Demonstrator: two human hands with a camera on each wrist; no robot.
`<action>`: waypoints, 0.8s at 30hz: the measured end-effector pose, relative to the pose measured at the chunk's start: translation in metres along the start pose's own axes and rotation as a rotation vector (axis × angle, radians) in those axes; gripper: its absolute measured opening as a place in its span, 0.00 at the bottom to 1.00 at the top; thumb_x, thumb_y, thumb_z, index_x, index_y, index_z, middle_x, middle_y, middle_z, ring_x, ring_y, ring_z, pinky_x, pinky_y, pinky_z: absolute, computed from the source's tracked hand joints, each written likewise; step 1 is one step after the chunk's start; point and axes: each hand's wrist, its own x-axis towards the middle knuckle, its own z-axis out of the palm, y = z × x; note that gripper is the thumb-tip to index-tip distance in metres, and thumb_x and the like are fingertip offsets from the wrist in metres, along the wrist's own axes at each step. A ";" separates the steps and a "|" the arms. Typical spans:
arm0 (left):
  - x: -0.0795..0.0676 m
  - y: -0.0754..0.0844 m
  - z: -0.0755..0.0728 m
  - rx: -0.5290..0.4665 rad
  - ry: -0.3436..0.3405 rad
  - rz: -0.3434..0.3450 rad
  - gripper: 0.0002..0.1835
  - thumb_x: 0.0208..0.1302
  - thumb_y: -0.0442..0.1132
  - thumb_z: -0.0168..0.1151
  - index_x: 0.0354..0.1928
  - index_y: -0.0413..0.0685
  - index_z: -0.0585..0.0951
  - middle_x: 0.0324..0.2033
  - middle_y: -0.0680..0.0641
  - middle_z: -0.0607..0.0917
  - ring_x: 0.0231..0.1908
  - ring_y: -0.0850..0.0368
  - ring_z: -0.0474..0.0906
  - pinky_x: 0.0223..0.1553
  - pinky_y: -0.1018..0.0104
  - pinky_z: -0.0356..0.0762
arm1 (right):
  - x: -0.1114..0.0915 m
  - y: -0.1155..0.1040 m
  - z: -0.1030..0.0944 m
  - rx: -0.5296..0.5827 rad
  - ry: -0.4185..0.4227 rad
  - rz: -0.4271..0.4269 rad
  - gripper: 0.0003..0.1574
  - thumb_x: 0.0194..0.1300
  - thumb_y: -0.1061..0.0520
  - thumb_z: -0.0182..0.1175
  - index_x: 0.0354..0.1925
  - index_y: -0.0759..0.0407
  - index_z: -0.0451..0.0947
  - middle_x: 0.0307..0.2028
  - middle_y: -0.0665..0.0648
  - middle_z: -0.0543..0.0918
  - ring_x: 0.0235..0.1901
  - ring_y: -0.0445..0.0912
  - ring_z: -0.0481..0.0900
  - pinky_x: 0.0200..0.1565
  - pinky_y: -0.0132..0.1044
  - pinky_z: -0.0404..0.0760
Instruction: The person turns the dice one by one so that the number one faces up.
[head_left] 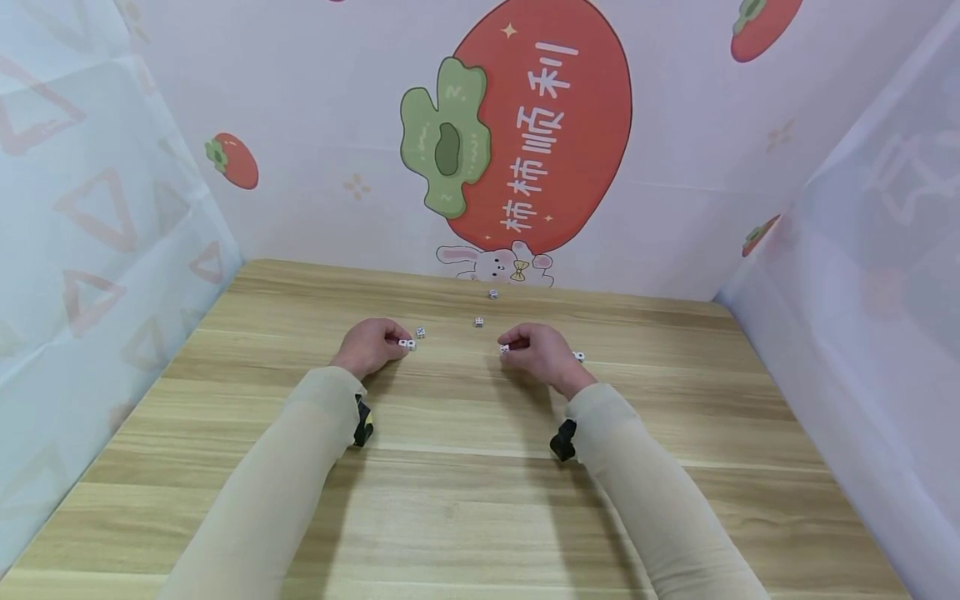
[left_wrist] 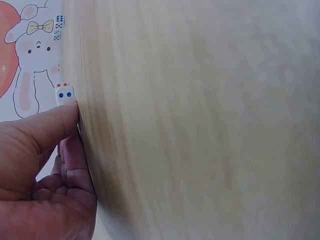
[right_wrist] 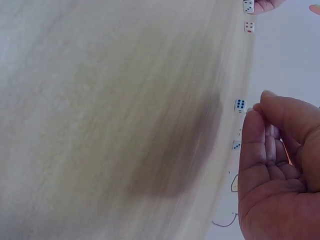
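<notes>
In the head view my left hand (head_left: 369, 345) pinches a pair of small white dice (head_left: 407, 344) low over the wooden table. The left wrist view shows a white die (left_wrist: 65, 95) with two blue dots at the thumb tip. Just beyond that hand lies another die (head_left: 421, 332). My right hand (head_left: 542, 354) holds a die (head_left: 504, 349) between thumb and fingertips, facing the left hand. In the right wrist view its fingertips (right_wrist: 255, 125) meet and largely hide the held die. Behind the right hand, a die (head_left: 579, 357) is partly covered.
Two more dice lie farther back, one mid-table (head_left: 478, 322) and one (head_left: 492, 294) near the back edge. The wood-grain table (head_left: 450, 500) is bounded by a printed back sheet (head_left: 315, 217) and white side sheets (head_left: 862, 275).
</notes>
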 end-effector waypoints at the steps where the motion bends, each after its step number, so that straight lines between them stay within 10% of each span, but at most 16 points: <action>1: 0.000 0.000 0.000 0.000 0.000 -0.001 0.09 0.68 0.35 0.67 0.47 0.43 0.88 0.41 0.44 0.85 0.42 0.49 0.75 0.47 0.57 0.72 | 0.000 0.000 0.000 0.001 -0.001 0.000 0.16 0.69 0.58 0.70 0.55 0.55 0.84 0.48 0.53 0.85 0.48 0.50 0.79 0.55 0.43 0.82; 24: -0.001 0.001 0.000 -0.014 -0.006 -0.013 0.09 0.69 0.35 0.66 0.49 0.43 0.87 0.43 0.44 0.85 0.42 0.49 0.76 0.47 0.57 0.72 | -0.002 0.006 -0.003 0.031 -0.002 -0.001 0.15 0.70 0.53 0.70 0.53 0.54 0.85 0.47 0.53 0.85 0.47 0.50 0.78 0.51 0.41 0.81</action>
